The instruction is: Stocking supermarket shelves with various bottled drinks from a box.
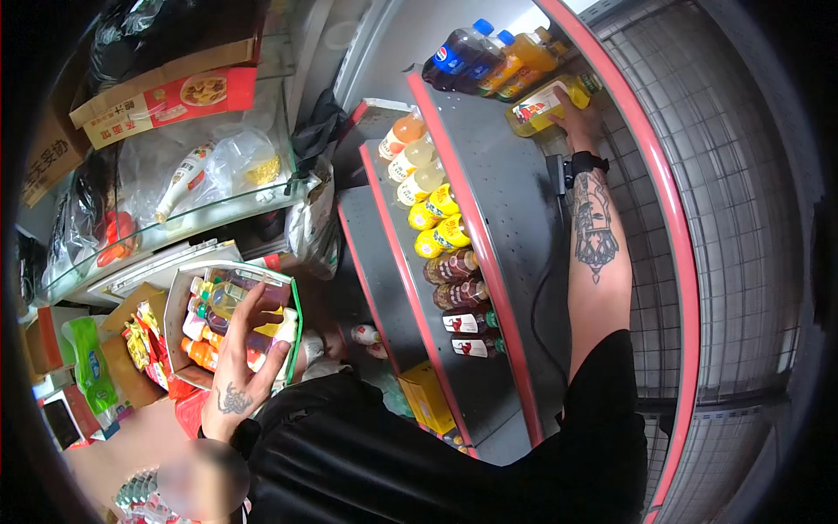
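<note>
My right hand (579, 124) is on a large bottle of yellow drink (531, 112), its fingers wrapped over the side; the bottle lies at a slant in the picture by the upper shelf's far corner. Close to it are dark cola bottles with blue caps (452, 57) and orange soda bottles (529, 52). At the left, my left hand (252, 344) is spread above an open carton (180, 288) of mixed drink bottles, with nothing plainly gripped. Inside the carton are orange-capped bottles (200, 352), and others of clear and purple drink. Part of its contents is hidden under that hand.
Red-edged metal shelves (468, 209) hold rows of juice, yellow-labelled (452, 232) and brown bottles (452, 267). A black cable (535, 314) runs along the upper shelf. A glass shelf (216, 213) with bags, a yellow carton (425, 396) and snack boxes (134, 354) surround the space.
</note>
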Tool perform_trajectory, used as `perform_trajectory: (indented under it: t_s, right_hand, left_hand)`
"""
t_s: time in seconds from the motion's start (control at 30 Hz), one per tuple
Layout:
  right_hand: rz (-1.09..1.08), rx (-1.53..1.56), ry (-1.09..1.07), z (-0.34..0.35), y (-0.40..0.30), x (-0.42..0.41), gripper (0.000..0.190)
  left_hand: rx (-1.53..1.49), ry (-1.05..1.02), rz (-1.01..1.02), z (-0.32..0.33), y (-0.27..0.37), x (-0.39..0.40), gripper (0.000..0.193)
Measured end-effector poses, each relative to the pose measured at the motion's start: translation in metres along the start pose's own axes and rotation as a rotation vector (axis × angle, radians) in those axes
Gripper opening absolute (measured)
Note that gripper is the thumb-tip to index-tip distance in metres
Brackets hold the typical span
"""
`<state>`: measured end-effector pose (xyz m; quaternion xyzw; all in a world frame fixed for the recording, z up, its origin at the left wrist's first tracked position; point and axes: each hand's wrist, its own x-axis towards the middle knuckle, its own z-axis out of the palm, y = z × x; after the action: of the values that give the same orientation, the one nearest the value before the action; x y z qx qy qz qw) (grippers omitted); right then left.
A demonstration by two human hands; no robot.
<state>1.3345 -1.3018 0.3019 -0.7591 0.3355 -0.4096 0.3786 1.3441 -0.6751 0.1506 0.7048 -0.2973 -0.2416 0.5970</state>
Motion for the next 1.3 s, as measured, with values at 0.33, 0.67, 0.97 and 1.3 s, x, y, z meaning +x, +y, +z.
perform_trajectory:
  t_s: [0.33,0.67,0.97,1.3]
  right_hand:
    - [-0.06,-0.069,0.031,0.017,0.006,0.024,0.055]
    - [-0.051,-0.324,-0.007,0.011,0.008,0.032,0.063]
    - [-0.065,-0.35,0.04,0.008,0.009,0.031,0.059]
    - [-0.08,-0.313,-0.023,0.009,0.014,0.045,0.064]
  left_hand:
    - [0.022,0.076,-0.081,0.005,-0.008,-0.004,0.059]
    - [0.066,0.065,-0.104,0.003,-0.012,-0.006,0.052]
    - [0.027,0.063,-0.123,-0.003,-0.031,-0.011,0.048]
    - [0.03,0.068,-0.157,-0.025,-0.067,-0.02,0.039]
